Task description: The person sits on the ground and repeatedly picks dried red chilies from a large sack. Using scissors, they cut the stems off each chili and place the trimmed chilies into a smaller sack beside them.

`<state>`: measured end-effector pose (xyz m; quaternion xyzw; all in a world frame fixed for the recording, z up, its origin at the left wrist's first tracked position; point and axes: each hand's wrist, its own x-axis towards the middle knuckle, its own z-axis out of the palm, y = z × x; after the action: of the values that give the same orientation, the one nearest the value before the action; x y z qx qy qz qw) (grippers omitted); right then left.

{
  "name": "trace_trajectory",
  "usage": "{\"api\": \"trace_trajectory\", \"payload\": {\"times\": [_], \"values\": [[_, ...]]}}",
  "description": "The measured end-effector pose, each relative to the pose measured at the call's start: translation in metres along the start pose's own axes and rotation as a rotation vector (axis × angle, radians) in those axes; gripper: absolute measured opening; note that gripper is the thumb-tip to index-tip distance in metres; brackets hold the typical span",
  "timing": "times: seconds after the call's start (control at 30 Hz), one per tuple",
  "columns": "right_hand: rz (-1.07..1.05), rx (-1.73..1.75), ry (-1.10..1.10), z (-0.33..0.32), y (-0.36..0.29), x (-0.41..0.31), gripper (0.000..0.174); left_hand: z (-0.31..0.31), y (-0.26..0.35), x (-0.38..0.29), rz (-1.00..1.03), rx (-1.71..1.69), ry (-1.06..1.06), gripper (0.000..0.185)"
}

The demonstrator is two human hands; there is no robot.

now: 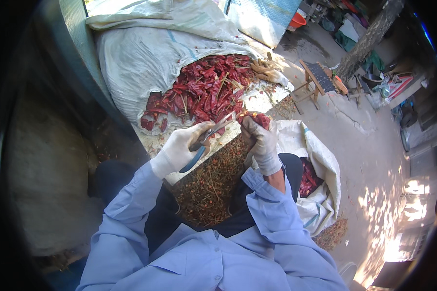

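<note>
My left hand, in a white work glove with dirty fingertips, grips a pair of scissors with blue-grey handles. The blades point up and right, their tips close to my right hand. That hand, gloved too, is closed around several dried red chili peppers. Past both hands, a heap of dried red chilies with stems spills from the mouth of a large white woven sack onto a pale board. Cut stems and seeds cover the ground between my legs.
An open white woven sack with red chilies inside stands beside my right leg. Brown-and-white work gloves lie on the board's far right corner. Beyond are a small folding stool, a tree trunk and a red basin.
</note>
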<state>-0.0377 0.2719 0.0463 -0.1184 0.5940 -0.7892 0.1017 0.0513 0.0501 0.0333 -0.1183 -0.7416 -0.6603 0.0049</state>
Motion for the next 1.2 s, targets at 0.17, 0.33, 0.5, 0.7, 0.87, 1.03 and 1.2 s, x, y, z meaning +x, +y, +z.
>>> {"api": "trace_trajectory", "payload": {"times": [0.17,0.33,0.5,0.7,0.87,1.03,1.2], "values": [[0.084,-0.084,-0.100,0.010,-0.006,-0.009,0.027,0.001,-0.002,0.001,0.073,0.091,-0.004,0.063],[0.120,-0.107,-0.104,0.011,-0.011,-0.011,0.022,0.000,-0.008,0.002,0.095,0.155,-0.006,0.061],[0.132,-0.080,-0.127,0.007,-0.007,-0.011,0.021,0.001,-0.011,0.002,0.136,0.275,0.037,0.055],[0.142,-0.053,-0.139,0.000,-0.004,-0.007,0.021,0.000,-0.001,0.002,0.240,0.490,0.079,0.048],[0.130,-0.140,-0.109,-0.003,-0.004,-0.005,0.020,0.001,0.003,-0.001,0.139,0.545,0.116,0.041],[-0.042,-0.511,-0.101,-0.011,-0.005,0.003,0.026,-0.015,-0.022,-0.003,0.165,0.629,0.117,0.043],[-0.187,-0.868,-0.162,-0.013,0.000,0.004,0.031,-0.038,-0.060,-0.011,-0.195,1.047,-0.077,0.034]]}}
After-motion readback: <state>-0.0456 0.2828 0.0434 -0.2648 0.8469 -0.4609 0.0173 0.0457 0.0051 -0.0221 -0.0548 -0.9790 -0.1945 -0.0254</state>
